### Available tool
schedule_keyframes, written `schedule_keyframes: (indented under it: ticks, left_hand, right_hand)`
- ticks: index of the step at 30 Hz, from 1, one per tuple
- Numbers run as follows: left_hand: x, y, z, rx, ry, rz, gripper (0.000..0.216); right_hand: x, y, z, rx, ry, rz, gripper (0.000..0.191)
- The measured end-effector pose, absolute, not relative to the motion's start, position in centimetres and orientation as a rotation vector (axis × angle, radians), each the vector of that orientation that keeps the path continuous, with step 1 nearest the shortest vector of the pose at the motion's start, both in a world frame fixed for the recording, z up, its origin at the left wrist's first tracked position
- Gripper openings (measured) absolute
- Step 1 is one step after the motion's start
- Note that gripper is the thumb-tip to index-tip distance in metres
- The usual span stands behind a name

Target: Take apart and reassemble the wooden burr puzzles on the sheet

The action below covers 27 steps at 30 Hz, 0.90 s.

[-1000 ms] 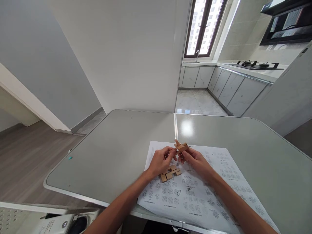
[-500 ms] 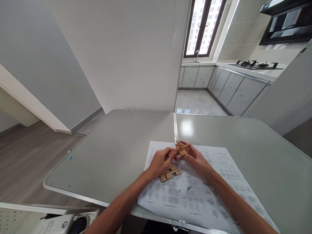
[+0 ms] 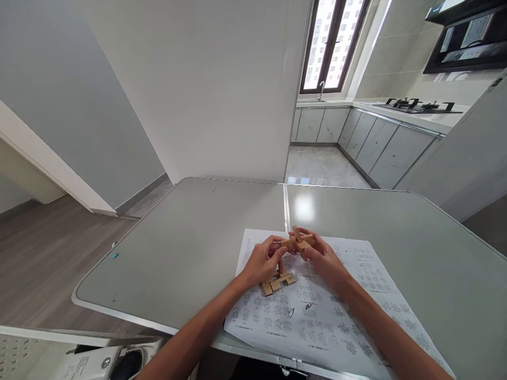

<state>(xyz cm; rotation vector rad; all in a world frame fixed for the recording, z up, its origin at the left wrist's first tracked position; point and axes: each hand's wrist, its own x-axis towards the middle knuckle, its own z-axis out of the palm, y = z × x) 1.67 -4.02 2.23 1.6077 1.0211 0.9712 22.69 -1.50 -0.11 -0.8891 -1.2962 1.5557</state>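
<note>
Two bare forearms reach in from the bottom edge and meet over a grey worktop (image 3: 182,248), seen from above.

The left forearm rises from the lower left, angled up and to the right. The left hand (image 3: 261,261) is curled, palm turned inward, its fingertips (image 3: 277,244) pinching the left end of a small cluster of crossed wooden puzzle pieces (image 3: 298,241). Just under this hand, a few loose wooden blocks (image 3: 277,281) lie flat on a printed instruction sheet (image 3: 317,316) that covers the near middle of the worktop.

The cluster is held off the sheet, between both hands, just above the sheet's far edge. Its sticks cross one another at angles; how they interlock is too small to tell.

The right forearm comes in from the lower right, angled up and to the left. The right hand (image 3: 322,258) is also curled, its thumb and fingers closed around the right side of the cluster.
</note>
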Motion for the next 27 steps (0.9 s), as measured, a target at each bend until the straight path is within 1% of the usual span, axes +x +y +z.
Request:
schedule_keyframes:
  ticks: [3, 7, 16, 20, 23, 27]
  left_hand:
    - [1.7, -4.0, 2.1, 1.589, 1.034, 0.974, 0.03]
    - [1.6, -4.1, 2.3, 1.6, 1.063, 0.957, 0.032]
    - [1.7, -3.8, 2.4, 1.707, 1.195, 1.028, 0.036]
    - [1.4, -4.0, 2.6, 1.788, 1.221, 1.034, 0.037]
    - [1.1, -4.4, 2.9, 1.921, 1.181, 0.939, 0.046]
    - [0.9, -4.9, 3.0, 2.182, 1.093, 0.783, 0.069]
  right_hand:
    - [22.7, -1.7, 0.3, -0.87, -1.352, 1.577, 0.07]
    - [22.8, -1.8, 0.4, -0.875, -1.37, 1.574, 0.069]
    - [22.6, -1.1, -0.7, -0.809, -1.147, 1.645, 0.057]
    - [23.4, -0.2, -1.1, -0.829, -1.07, 1.559, 0.05]
    - [24.3, 0.5, -1.4, -0.951, -1.009, 1.412, 0.052]
    - [25.4, 0.6, -1.1, -1.187, -0.964, 1.175, 0.062]
